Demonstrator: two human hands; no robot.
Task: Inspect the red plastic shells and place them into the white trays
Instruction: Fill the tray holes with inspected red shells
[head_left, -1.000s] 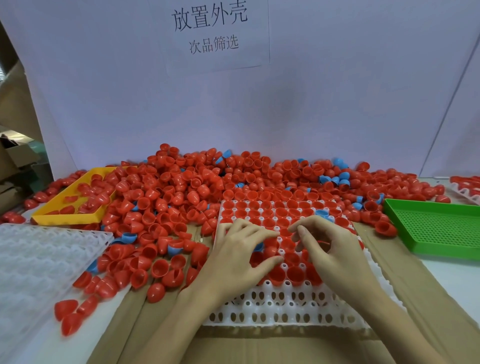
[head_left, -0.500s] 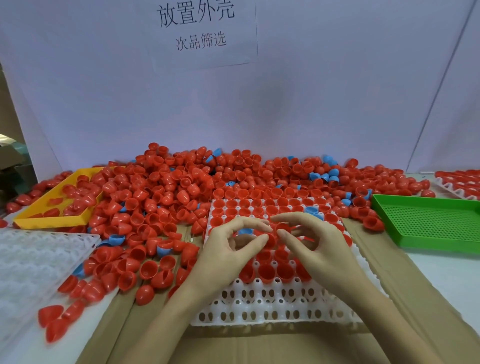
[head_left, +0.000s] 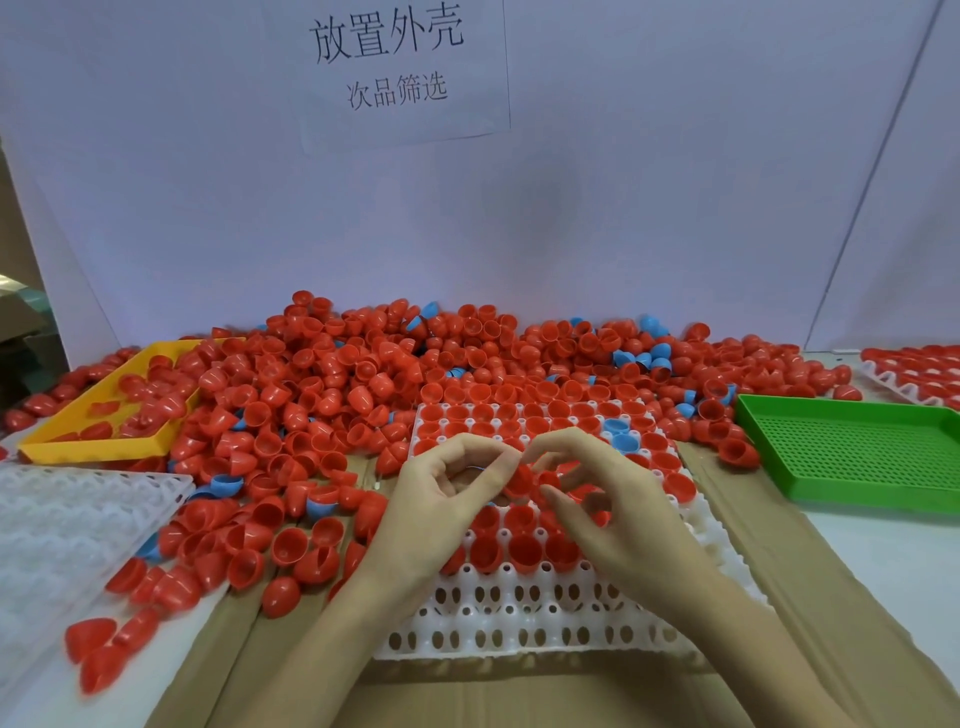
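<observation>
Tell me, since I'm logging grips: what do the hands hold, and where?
Left hand pinches a red shell at its side; right hand fingertips touch shells beside it, grip unclear.

Desk (head_left: 893, 561): cardboard sheet (head_left: 519, 696) under the fingers (head_left: 498, 462), bearing white tray (head_left: 519, 618); red shells (head_left: 322, 395) heaped beyond; yellow tray (head_left: 93, 441) far left, green tray (head_left: 857, 457) right.

**Hidden / cut off / unclear**

Both hands cover the middle rows of the white tray (head_left: 524, 631); cells under them unreadable. Right hand (head_left: 618, 512) fingers overlap a red shell (head_left: 519, 480); grip unclear. Far-right tray (head_left: 883, 382) and left clear tray (head_left: 62, 525) cut by frame edges. Yellow tray (head_left: 111, 447) partly buried under shells.
</observation>
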